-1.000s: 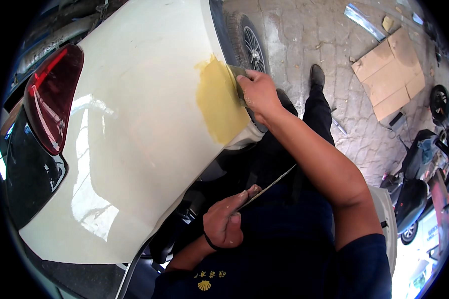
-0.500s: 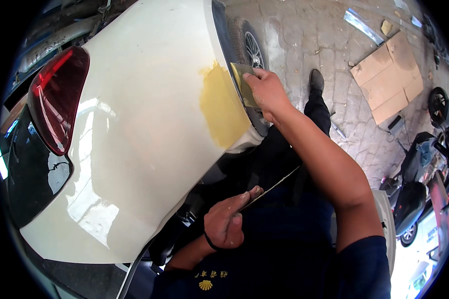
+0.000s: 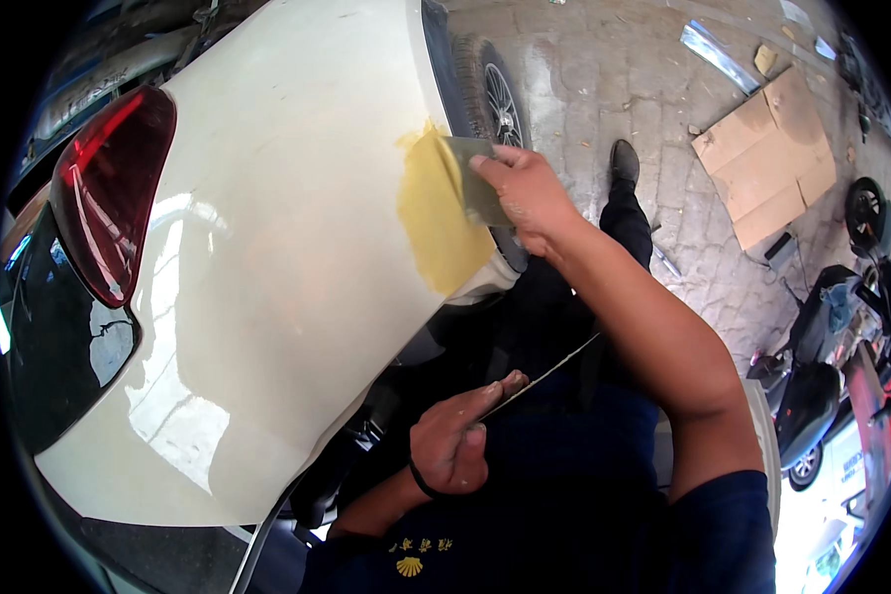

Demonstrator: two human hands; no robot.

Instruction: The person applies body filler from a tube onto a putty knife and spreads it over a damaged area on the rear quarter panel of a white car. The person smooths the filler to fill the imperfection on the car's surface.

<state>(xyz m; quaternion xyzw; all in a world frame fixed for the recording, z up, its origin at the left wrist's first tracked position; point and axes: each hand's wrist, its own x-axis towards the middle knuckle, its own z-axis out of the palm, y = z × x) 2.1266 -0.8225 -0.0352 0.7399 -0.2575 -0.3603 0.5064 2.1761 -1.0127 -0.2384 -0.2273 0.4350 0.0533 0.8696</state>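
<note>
My right hand (image 3: 533, 198) pinches a thin grey-green putty spreader (image 3: 477, 188), its left edge against the yellow putty patch (image 3: 431, 223). That patch covers the car body panel (image 3: 277, 158), pale and glossy, close to the wheel arch edge. A ridge of putty shows along the spreader's edge. Low in the middle, my left hand (image 3: 450, 441) grips a thin flat board (image 3: 540, 378) seen nearly edge-on, with pale putty along its rim. How the fingers lie beneath the board is hidden.
A red tail light (image 3: 117, 198) sits at the panel's left. The car wheel (image 3: 495, 99) is just beyond the spreader. On the paved floor (image 3: 584, 89) lie flattened cardboard (image 3: 770, 153) and a silvery strip (image 3: 720, 54). A motorcycle (image 3: 812, 396) stands at the right.
My right hand has tilted the spreader and shifted it slightly left, from the panel's edge onto the putty patch. The left hand and board have barely moved.
</note>
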